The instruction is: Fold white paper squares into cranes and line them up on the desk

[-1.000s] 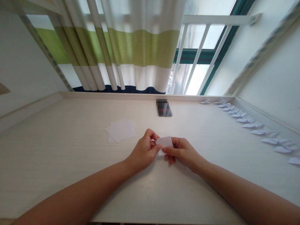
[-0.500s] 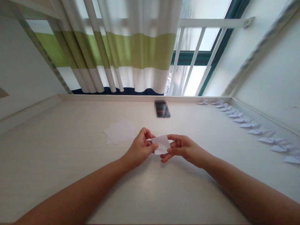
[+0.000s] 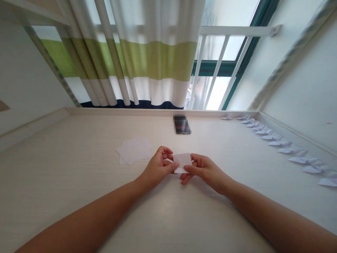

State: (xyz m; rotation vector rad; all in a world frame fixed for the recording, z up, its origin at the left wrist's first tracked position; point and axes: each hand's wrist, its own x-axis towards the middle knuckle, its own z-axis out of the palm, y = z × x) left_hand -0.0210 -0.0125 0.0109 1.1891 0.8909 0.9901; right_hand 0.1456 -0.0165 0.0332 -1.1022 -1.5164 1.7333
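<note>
A small white folded paper [image 3: 183,159], flat and creased, is pinched between the left hand [image 3: 160,165] and right hand [image 3: 204,166], thumbs on top. Nearer than both hands spreads the pale, faintly grained desk [image 3: 168,221]; beyond them runs its raised rim [image 3: 118,111]. Thin sheets [image 3: 134,150] lie left, pointed paper birds [image 3: 279,143] right.

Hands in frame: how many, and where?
2. The left hand holds the left side of the folded paper; the right hand holds its right side. Both are over the pale tabletop. No others show.
</note>
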